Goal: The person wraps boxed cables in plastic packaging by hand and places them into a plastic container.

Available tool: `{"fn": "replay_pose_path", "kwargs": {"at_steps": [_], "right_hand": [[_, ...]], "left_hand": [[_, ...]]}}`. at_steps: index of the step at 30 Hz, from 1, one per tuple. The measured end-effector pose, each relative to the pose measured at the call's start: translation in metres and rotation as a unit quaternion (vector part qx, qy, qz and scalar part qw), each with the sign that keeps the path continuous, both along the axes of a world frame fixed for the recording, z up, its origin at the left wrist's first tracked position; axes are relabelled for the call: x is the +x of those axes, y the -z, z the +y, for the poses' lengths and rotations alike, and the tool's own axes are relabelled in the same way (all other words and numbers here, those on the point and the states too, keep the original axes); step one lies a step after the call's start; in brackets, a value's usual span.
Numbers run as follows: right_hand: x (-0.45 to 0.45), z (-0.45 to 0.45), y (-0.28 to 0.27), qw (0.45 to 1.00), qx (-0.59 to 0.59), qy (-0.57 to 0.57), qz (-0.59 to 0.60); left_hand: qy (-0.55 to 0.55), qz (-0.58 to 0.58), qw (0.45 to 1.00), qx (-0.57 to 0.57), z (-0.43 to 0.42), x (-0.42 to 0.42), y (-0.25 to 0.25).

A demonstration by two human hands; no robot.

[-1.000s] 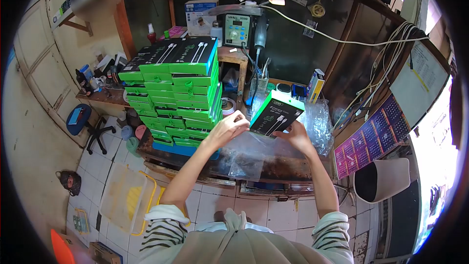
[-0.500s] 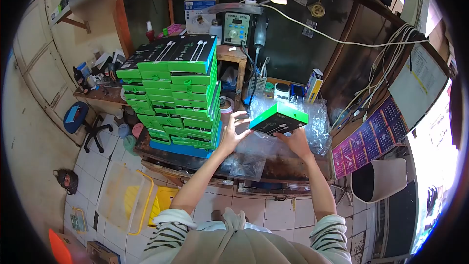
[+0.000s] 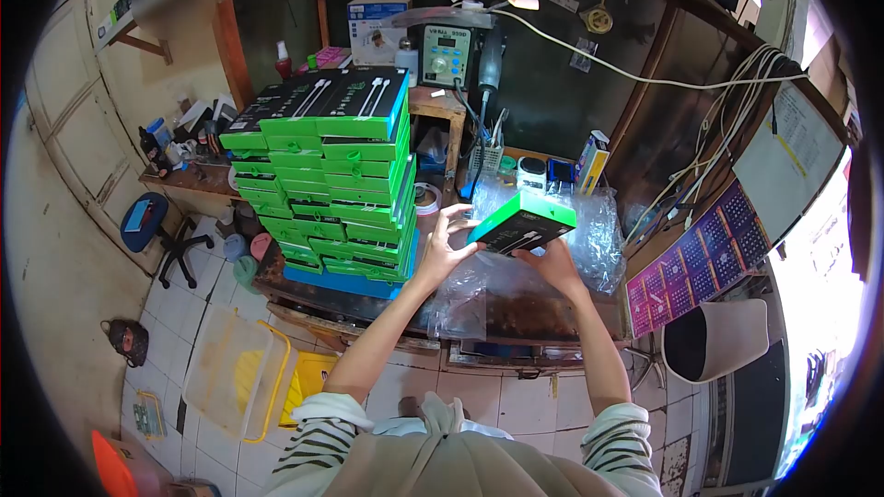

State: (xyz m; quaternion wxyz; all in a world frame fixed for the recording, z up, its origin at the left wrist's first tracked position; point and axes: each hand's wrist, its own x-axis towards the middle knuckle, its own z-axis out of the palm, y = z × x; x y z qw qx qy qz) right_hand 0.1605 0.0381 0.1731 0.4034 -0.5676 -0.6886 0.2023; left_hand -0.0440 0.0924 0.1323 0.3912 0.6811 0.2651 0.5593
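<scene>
Green-and-black box stack (image 3: 336, 166) = landmark. Tall, several columns, layers not flush, on a blue mat (image 3: 354, 286) over the worktop (image 3: 534, 315). Its right side is uneven; looks easy to knock, so leftward moves need care.

Just right of the stack: left hand (image 3: 446, 250), fingers spread and curved, grip open. Thumb is at the lower left corner of the held box (image 3: 523, 226); contact looks light, no clamp.

Held box is right of the stack, left hand between the two. It's up over the worktop, tilted, green side and black printed face showing. Right hand (image 3: 554, 269), farther right of the stack, has its grip closed on the box's right end, lower side. Some fingers hidden. Load seems to be mostly there.

Handling, my read: light, stiff thin card, smooth so slightly slippery. Contents unseen, so true weight unknown. Mid-face would dent if pinched; corners should take more. Best hold: opposite ends, flat fingers, moderate squeeze.

Room: crumpled clear film (image 3: 599, 244), right of the stack, lies close around the box; could snag or slide. Upright yellow carton (image 3: 594, 164), also right of the stack, limits travel toward the back. Worktop front edge runs right from the stack's base, near side. Most open room looks to be straight up.
</scene>
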Motion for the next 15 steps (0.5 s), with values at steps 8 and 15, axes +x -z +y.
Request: {"fn": "replay_pose_path", "kwargs": {"at_steps": [8, 15], "right_hand": [[0.0, 0.018, 0.034, 0.989, 0.009, -0.025, 0.144], [0.001, 0.025, 0.041, 0.977, -0.064, -0.027, 0.203]], "left_hand": [[0.024, -0.113, 0.991, -0.065, 0.011, 0.011, 0.009], [0.048, -0.13, 0.986, -0.091, 0.014, 0.005, -0.005]]}}
